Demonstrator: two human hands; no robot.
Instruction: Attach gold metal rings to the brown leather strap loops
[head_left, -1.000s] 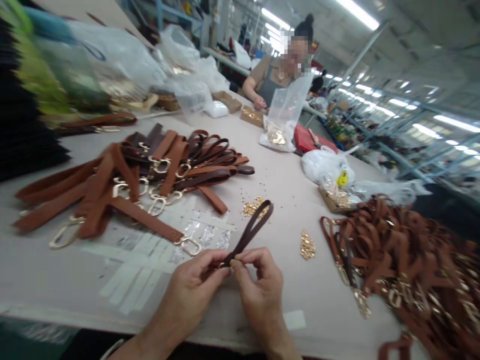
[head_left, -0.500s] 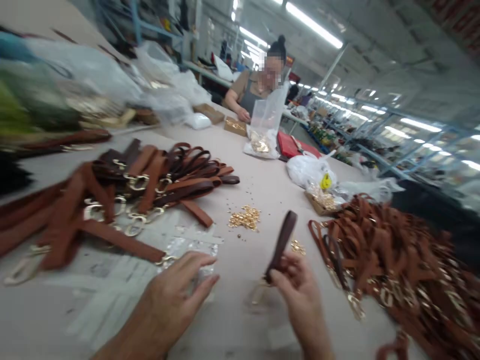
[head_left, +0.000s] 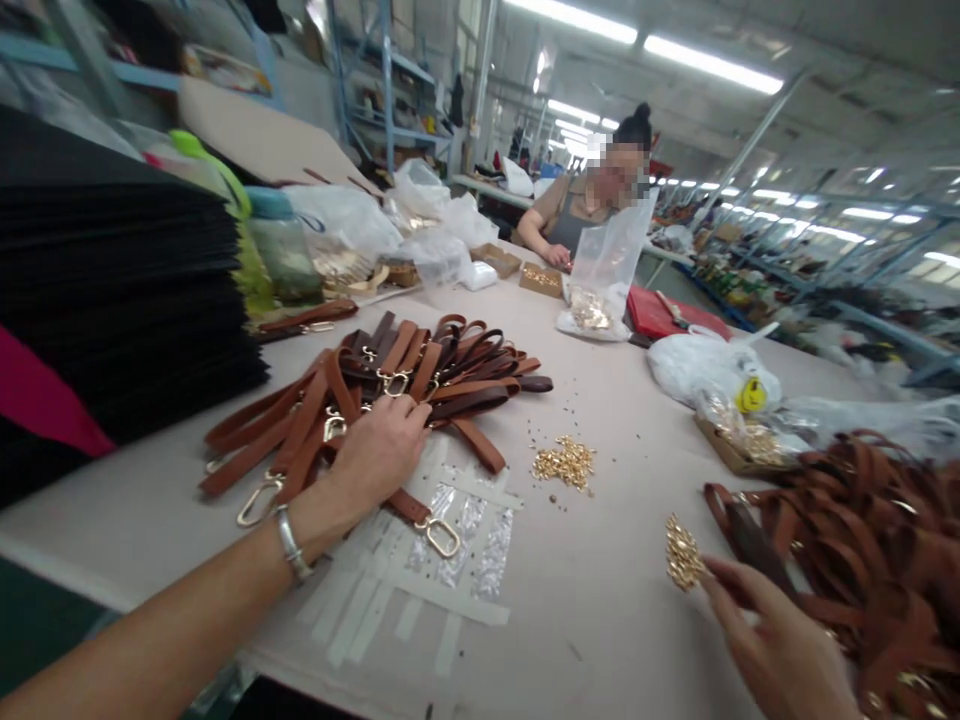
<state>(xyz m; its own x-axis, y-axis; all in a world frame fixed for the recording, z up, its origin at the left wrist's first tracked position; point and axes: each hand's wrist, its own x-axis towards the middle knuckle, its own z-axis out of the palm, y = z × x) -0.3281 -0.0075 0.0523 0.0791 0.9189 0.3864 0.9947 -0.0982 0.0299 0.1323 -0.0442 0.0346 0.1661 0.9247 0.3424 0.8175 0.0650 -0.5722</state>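
Left hand [head_left: 382, 445] on a strap pile [head_left: 341, 388], right hand [head_left: 772, 630] beside a small gold heap [head_left: 681, 555]

From where I stand, a person works at a pale table [head_left: 600, 620] with two bare hands. The left hand, a silver bracelet [head_left: 291, 543] at its wrist, lies palm down on the pile of brown and dark straps at the table's left; its fingers are bent among them, and I cannot tell whether they grasp one. The right hand's fingertips point at the edge of the small gold heap, close to a second strap pile [head_left: 847, 530] at the far right; whether they pinch anything, I cannot tell. Between the hands, farther back, lies a larger gold heap [head_left: 564, 464]. Tape strips [head_left: 450, 597] cover the table near the left hand. Across the table, a co-worker [head_left: 574, 205] sits behind a clear bag [head_left: 600, 300].
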